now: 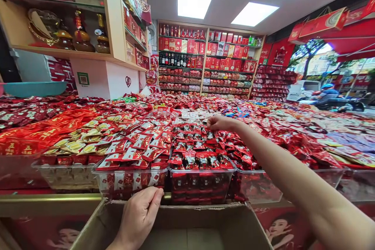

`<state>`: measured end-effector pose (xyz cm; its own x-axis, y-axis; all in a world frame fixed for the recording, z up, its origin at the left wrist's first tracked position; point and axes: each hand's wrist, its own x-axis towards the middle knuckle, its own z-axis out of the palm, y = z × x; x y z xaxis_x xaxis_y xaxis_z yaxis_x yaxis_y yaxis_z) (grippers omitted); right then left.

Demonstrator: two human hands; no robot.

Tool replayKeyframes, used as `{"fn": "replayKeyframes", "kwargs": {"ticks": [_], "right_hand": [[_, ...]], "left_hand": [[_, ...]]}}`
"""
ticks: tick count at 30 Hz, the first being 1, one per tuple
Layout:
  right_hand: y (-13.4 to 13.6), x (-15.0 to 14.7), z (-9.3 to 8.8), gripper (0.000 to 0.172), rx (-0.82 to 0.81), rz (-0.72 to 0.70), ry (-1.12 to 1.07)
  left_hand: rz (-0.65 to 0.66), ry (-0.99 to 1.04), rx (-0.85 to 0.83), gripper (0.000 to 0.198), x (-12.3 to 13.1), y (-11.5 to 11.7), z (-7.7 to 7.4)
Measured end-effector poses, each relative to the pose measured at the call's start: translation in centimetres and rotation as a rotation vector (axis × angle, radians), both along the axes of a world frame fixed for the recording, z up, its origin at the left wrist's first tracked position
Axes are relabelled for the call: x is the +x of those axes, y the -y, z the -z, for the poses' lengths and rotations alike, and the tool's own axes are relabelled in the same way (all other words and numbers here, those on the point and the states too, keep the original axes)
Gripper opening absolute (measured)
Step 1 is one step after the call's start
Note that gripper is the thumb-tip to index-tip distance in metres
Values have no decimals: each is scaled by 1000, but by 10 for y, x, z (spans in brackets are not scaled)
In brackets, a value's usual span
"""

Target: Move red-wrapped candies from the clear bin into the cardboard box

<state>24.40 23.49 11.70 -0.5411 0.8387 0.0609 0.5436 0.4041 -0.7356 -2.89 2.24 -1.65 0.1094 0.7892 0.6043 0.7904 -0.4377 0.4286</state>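
My right hand [217, 123] reaches out over a clear bin of small black-and-red candy packets [202, 160]. Its fingers are pinched on one dark wrapped candy packet [210, 136] near the back of that bin. My left hand [142, 213] is closed at the far rim of an open cardboard box [216, 208], with the thumb on top and the fingertips hidden. Inside the box, the part in view shows bare cardboard. Left of the black-and-red packets, another clear bin holds red-and-white packets [143, 144].
A brass rail [49, 199] runs along the counter front. More bins carry gold packets [90, 136] and red packets [252, 156]. A blue basin [35, 89] stands at left, below a display cabinet [114, 15]. Stocked shelves [205, 58] line the back. Outside, a person rides a scooter [331, 99].
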Motion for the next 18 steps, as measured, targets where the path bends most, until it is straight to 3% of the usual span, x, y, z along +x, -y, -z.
{"fn": "replayKeyframes", "kwargs": {"ticks": [6, 18], "right_hand": [[11, 3, 11, 8, -6, -43, 50], [25, -3, 16, 13, 151, 38, 176]], "left_hand": [[12, 9, -12, 27, -1, 0, 2], [2, 13, -3, 28, 1, 1, -1]]}}
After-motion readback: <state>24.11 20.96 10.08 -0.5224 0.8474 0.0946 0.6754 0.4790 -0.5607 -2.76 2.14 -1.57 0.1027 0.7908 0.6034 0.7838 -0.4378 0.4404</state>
